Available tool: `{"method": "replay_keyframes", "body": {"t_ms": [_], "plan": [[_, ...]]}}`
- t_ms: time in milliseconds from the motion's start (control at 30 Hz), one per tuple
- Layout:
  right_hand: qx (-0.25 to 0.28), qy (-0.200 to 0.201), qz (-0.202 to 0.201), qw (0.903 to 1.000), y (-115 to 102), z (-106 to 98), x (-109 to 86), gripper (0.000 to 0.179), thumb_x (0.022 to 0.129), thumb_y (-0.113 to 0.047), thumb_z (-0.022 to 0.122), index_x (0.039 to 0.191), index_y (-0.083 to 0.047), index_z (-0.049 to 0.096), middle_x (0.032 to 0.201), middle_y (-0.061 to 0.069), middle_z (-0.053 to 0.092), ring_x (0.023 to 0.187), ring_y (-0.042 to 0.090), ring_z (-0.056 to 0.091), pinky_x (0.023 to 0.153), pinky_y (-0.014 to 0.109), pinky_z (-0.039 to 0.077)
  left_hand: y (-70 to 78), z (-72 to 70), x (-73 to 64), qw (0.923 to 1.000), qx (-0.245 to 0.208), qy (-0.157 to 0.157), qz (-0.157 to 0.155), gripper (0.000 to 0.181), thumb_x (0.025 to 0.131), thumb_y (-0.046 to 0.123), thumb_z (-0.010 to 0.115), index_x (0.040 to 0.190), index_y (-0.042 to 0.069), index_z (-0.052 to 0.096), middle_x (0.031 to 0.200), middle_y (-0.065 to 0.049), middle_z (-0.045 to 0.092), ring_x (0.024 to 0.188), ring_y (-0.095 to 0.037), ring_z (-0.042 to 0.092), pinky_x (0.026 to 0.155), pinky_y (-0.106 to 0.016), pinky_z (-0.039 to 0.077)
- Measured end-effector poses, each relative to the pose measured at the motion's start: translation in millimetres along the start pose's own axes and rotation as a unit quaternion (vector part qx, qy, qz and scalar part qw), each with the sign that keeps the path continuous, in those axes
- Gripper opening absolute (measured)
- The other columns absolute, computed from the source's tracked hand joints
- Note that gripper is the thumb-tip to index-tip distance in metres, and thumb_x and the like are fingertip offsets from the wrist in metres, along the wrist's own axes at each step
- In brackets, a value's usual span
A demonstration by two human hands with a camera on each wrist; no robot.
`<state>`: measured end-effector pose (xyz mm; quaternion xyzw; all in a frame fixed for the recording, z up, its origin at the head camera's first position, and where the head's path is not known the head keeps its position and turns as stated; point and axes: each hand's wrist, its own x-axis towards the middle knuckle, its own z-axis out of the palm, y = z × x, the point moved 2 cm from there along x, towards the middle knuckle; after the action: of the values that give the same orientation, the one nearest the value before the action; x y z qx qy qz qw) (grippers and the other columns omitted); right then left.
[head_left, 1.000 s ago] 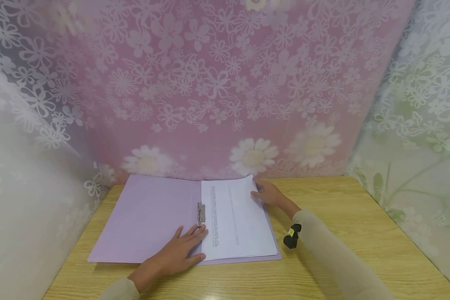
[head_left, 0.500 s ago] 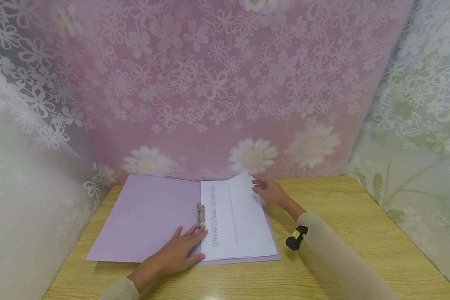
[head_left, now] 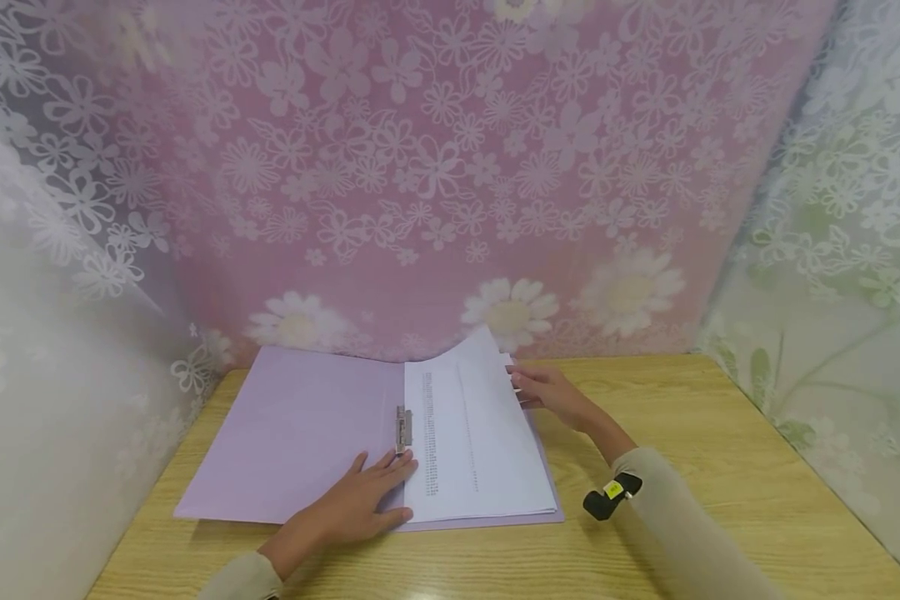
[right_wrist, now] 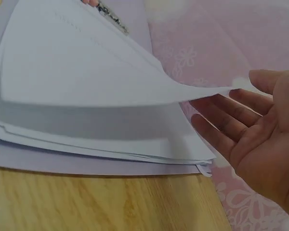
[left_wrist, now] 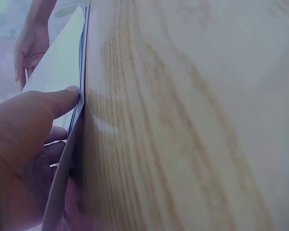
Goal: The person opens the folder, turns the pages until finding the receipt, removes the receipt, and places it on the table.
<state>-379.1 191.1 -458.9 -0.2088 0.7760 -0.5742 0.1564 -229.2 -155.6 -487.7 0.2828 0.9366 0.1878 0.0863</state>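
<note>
A purple folder [head_left: 300, 425] lies spread open across the lower middle of the head view, on a wood-grain table [head_left: 682, 408]. Its metal clip [head_left: 404, 429] sits on the inner side near the fold, just left of the printed top sheet [head_left: 498, 458], which covers most of the folder's right half.

The left hand [head_left: 356, 504] rests at the lower centre of the frame, over the fold below the clip, with fingers extended and somewhat spread. Its fingertips touch the sheet's left edge, and its thumb reaches toward the sheet's lower left corner.

The right hand [head_left: 558, 396] is at the sheet's upper right. In the right wrist view its fingers are long and loose, spread a little, with the sheet's raised corner lying against them — the thumb stands apart above, so nothing is pinched. The sheet curves upward there, while the lower sheets [right_wrist: 149, 127] lie flat beneath it, edges slightly uneven.

A small black camera [head_left: 607, 497] hangs at the right wrist beside a beige sleeve [head_left: 686, 517]. Behind the table, filling the upper part of the head view, is a pink floral backdrop [head_left: 435, 167] — large white daisies along its bottom.
</note>
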Motion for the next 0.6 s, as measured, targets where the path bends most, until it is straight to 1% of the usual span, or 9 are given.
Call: {"method": "replay_keyframes", "body": {"t_ms": [67,133,300,400,467,500,600], "plan": [[0.001,-0.006,0.012,0.9999,1,2,-4.2,0.061,0.108,-0.035,0.05,0.156,0.001,0.037,0.156,0.027,0.044,0.129,0.04,0.06,0.107,0.047,0.053,0.7,-0.5,0.4,1.0,0.001,-0.001,-0.001,0.074,0.101,0.05,0.058,0.16,0.014,0.034,0.168,-0.007,0.028,0.156,-0.035,0.025,0.123,-0.07,0.01],[0.005,-0.013,0.015,0.9998,0,4,-8.5,0.06,0.108,-0.035,0.05,0.156,-0.001,0.038,0.155,0.028,0.045,0.129,0.039,0.061,0.106,0.046,0.053,1.3,-0.9,0.6,1.0,-0.001,0.0,-0.002,0.074,0.1,0.05,0.059,0.16,0.014,0.034,0.168,-0.007,0.028,0.156,-0.036,0.025,0.123,-0.071,0.01],[0.013,-0.053,0.004,0.9985,-1,14,-18.3,0.058,0.108,-0.028,0.049,0.157,0.0,0.035,0.153,0.03,0.045,0.128,0.035,0.062,0.106,0.047,0.053,1.1,-0.8,0.7,1.0,-0.002,0.002,-0.003,0.074,0.1,0.05,0.059,0.16,0.014,0.035,0.168,-0.006,0.028,0.156,-0.036,0.026,0.123,-0.071,0.01],[0.011,-0.079,0.0,0.9968,-1,22,-22.3,0.058,0.108,-0.026,0.049,0.158,-0.001,0.033,0.155,0.027,0.046,0.131,0.033,0.061,0.107,0.044,0.053,-0.1,0.4,0.8,1.0,0.0,0.005,-0.001,0.074,0.1,0.051,0.059,0.16,0.015,0.035,0.168,-0.006,0.029,0.156,-0.036,0.026,0.123,-0.071,0.01],[-0.003,-0.086,-0.008,0.9963,-2,28,-24.5,0.059,0.107,-0.025,0.053,0.158,-0.002,0.033,0.155,0.024,0.046,0.134,0.035,0.057,0.106,0.041,0.054,-1.2,1.5,1.0,1.0,0.002,0.007,0.0,0.074,0.1,0.051,0.058,0.16,0.015,0.035,0.168,-0.005,0.029,0.156,-0.036,0.026,0.123,-0.071,0.011],[-0.015,-0.09,-0.018,0.9957,-3,32,-25.5,0.061,0.106,-0.025,0.055,0.159,-0.002,0.033,0.156,0.024,0.045,0.137,0.037,0.055,0.107,0.041,0.053,-1.6,2.1,1.1,1.0,0.003,0.008,0.0,0.074,0.1,0.052,0.058,0.16,0.015,0.035,0.168,-0.005,0.029,0.156,-0.035,0.026,0.123,-0.071,0.011],[-0.052,-0.097,-0.046,0.9929,-8,42,-27.5,0.068,0.102,-0.024,0.063,0.16,-0.008,0.032,0.159,0.022,0.042,0.141,0.041,0.05,0.108,0.042,0.052,-2.6,3.1,1.8,0.9999,0.006,0.01,0.0,0.074,0.1,0.053,0.058,0.16,0.016,0.035,0.168,-0.004,0.029,0.156,-0.035,0.026,0.123,-0.071,0.011]]}}
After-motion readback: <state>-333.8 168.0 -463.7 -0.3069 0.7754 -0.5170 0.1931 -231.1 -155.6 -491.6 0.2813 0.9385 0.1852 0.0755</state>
